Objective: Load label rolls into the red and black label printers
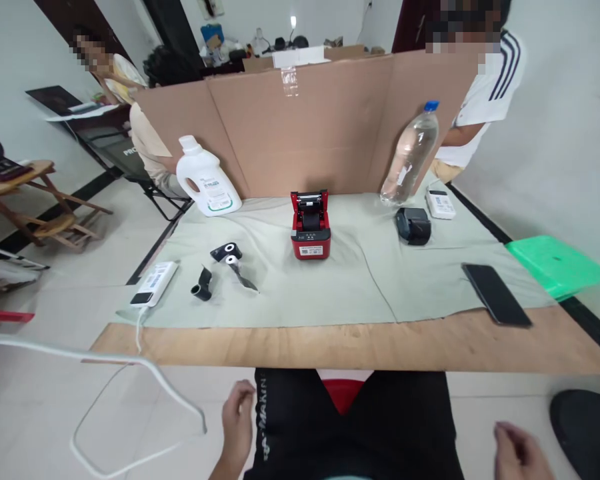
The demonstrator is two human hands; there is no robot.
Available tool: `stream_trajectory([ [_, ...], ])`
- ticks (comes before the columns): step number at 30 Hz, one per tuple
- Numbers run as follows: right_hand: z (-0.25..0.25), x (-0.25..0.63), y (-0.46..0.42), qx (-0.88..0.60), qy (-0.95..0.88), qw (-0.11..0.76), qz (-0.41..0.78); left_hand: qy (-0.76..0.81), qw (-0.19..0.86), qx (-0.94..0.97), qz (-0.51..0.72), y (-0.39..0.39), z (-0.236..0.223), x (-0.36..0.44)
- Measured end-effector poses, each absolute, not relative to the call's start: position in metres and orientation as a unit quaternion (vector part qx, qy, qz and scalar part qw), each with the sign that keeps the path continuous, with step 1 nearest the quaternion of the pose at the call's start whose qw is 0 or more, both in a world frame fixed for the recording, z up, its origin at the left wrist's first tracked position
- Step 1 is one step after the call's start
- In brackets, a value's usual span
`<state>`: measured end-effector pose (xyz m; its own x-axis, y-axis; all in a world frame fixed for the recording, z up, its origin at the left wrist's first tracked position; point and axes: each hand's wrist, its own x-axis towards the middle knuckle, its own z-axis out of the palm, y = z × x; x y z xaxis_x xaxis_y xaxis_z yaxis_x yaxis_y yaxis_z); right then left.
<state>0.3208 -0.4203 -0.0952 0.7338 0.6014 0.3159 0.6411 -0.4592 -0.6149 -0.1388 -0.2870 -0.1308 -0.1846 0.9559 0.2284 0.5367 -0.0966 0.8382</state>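
Observation:
Below the table's front edge my left hand hangs beside my left thigh, its fingers loosely curled, with nothing seen in it. My right hand is low at the right, away from my leg, also curled and holding nothing visible. Neither hand touches anything on the table. In the middle of the cloth stands a small red and black printer, its lid raised. To its left lie three small black rolls: an upper roll, one with a loose tail and a lower roll.
A cardboard screen closes off the back. Against it lean a white jug and a clear bottle. A black device, white boxes and a phone lie around; people sit beyond.

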Motion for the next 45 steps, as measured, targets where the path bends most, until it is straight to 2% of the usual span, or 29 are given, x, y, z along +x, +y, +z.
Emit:
stream_trajectory([
  [3,-0.046,0.331,-0.349,-0.756,-0.457,0.448,-0.136,0.33,0.245,0.815,0.409,-0.248,-0.068,-0.108],
  [5,-0.004,0.318,-0.28,-0.646,-0.573,0.48,-0.153,0.248,0.206,0.868,0.379,-0.201,-0.034,-0.065],
  [7,0.031,0.291,-0.197,-0.572,-0.657,0.479,-0.105,0.253,0.189,0.892,0.325,-0.146,-0.016,-0.011],
  [10,0.058,0.241,-0.072,-0.562,-0.721,0.406,-0.027,0.239,0.192,0.937,0.167,-0.074,-0.019,0.063],
  [12,0.06,0.213,-0.005,-0.594,-0.735,0.326,0.033,0.22,0.188,0.955,0.072,-0.046,-0.032,0.093],
  [16,0.054,0.184,0.072,-0.654,-0.738,0.146,0.074,0.209,0.196,0.958,0.024,-0.032,-0.052,0.11],
  [20,0.051,0.174,0.093,-0.665,-0.737,0.051,0.112,0.206,0.214,0.955,0.02,-0.032,-0.055,0.105],
  [27,0.053,0.169,0.102,-0.682,-0.72,0.022,0.127,0.205,0.234,0.95,0.038,-0.027,-0.058,0.107],
  [32,0.06,0.168,0.109,-0.66,-0.74,-0.048,0.124,0.214,0.228,0.949,0.036,-0.028,-0.059,0.108],
  [39,0.06,0.163,0.123,-0.609,-0.762,-0.125,0.182,0.206,0.225,0.951,0.043,-0.027,-0.06,0.108],
  [42,0.061,0.165,0.126,-0.601,-0.765,-0.131,0.193,0.21,0.229,0.95,0.037,-0.027,-0.058,0.107],
  [45,0.062,0.171,0.123,-0.603,-0.773,-0.099,0.172,0.213,0.229,0.949,0.039,-0.027,-0.056,0.107],
])
